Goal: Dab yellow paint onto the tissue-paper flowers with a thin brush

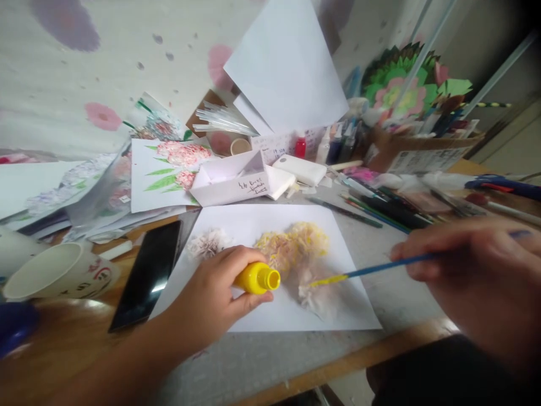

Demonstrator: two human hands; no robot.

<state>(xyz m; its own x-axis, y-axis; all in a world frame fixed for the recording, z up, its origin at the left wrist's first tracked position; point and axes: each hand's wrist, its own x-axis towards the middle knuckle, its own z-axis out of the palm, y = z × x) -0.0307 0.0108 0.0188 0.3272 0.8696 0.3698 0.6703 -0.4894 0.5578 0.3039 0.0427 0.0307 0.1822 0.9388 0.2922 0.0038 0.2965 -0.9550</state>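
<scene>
Gripping yellow btl (pixel 253 278), L hand (pixel 211 293); brush (pixel 380 267), R hand (pixel 473 270); paper (pixel 357 313) on grey mat (pixel 211 366), flowery wall (pixel 177 34) bhd.

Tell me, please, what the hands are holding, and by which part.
Left hand: the yellow bottle, around its body, below the open neck. Right hand: the brush, by its blue handle.

Curled left hand (pixel 213 290), right hand (pixel 477 270) in fingertip pinch
</scene>
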